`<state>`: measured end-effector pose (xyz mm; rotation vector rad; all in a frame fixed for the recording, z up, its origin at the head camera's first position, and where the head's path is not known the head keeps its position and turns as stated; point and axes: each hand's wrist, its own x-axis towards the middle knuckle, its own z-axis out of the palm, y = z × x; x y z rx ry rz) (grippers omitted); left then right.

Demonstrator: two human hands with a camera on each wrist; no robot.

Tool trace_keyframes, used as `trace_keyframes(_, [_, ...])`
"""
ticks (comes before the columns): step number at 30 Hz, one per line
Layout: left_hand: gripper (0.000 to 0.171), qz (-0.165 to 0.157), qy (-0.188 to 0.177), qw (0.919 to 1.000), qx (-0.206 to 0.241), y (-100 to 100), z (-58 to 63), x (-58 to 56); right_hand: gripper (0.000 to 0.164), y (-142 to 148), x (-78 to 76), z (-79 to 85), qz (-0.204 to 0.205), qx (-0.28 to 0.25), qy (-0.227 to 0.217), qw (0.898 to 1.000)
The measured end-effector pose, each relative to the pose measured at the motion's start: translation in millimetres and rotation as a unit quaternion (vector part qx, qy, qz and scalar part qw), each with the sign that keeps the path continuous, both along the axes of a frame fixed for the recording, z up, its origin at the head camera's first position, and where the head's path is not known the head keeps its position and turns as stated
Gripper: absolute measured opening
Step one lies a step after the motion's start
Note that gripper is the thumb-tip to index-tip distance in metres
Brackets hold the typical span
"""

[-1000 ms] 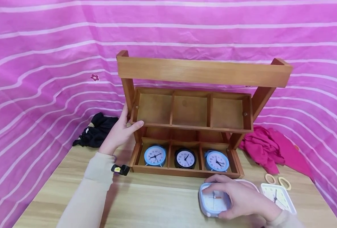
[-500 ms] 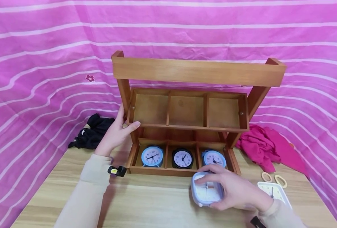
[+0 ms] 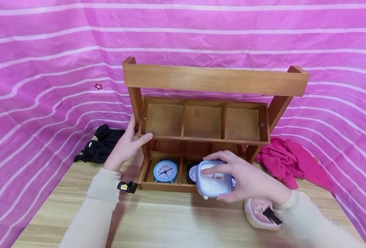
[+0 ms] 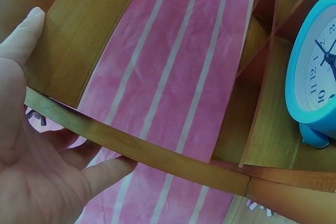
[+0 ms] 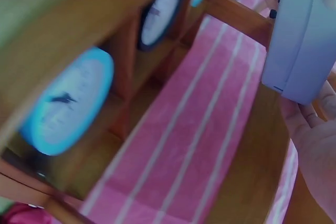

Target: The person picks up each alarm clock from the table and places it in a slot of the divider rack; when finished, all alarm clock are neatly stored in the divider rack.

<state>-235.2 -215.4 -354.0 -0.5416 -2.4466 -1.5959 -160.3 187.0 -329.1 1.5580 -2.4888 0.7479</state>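
Observation:
My right hand [image 3: 236,179] holds a pale lilac square clock [image 3: 213,179] in the air, just in front of the lower tray of a two-tier wooden rack [image 3: 212,80]. The right wrist view shows the same lilac clock [image 5: 303,35] from the side. My left hand [image 3: 129,144] grips the rack's left upright by the upper tray [image 3: 207,139], thumb on the front edge; its palm [image 4: 32,156] lies against the wood. In the lower tray stand a blue round clock [image 3: 165,171] and a black one [image 3: 191,173], half hidden. The upper tray's three compartments show bare wood.
A pink clock [image 3: 258,210] lies on the wooden table [image 3: 170,220] under my right wrist. Black cloth [image 3: 100,146] lies left of the rack, magenta cloth [image 3: 289,161] right of it. A small black clip [image 3: 127,186] sits near the rack's left foot. Pink striped fabric surrounds everything.
My right hand has lifted the lilac clock off the table, up and left to the lower tray's front. It now hides the right blue clock. The left hand has stayed put.

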Motion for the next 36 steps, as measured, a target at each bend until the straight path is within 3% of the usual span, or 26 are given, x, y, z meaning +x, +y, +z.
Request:
trace_keyframes(7, [0.097, 0.001, -0.006, 1.0000, -0.004, -0.2, -0.7, 1.1, 0.071, -13.4, -17.0, 23.8, 0.003, -0.022, -0.014, 1.000])
trace_keyframes(18, [0.097, 0.001, -0.004, 0.9999, -0.010, -1.6, 0.3, 2.9, 0.072, -38.1, -41.9, 50.2, -0.003, -0.041, 0.045, 0.998])
trace_keyframes(24, [0.098, 0.011, -0.010, 0.9997, -0.021, -2.6, 0.5, 5.8, 0.070, -50.8, -51.5, 61.8, -0.021, -0.045, 0.051, 0.997])
trace_keyframes(32, [0.098, 0.012, -0.002, 0.9996, -0.024, -3.1, -4.4, 3.9, 0.069, -87.0, -74.0, 71.1, -0.028, -0.052, 0.093, 0.994])
trace_keyframes(36, [0.096, 0.006, 0.005, 0.9998, -0.021, -1.5, -4.6, 0.9, 0.068, -108.6, -84.3, 77.6, -0.037, -0.040, 0.082, 0.995])
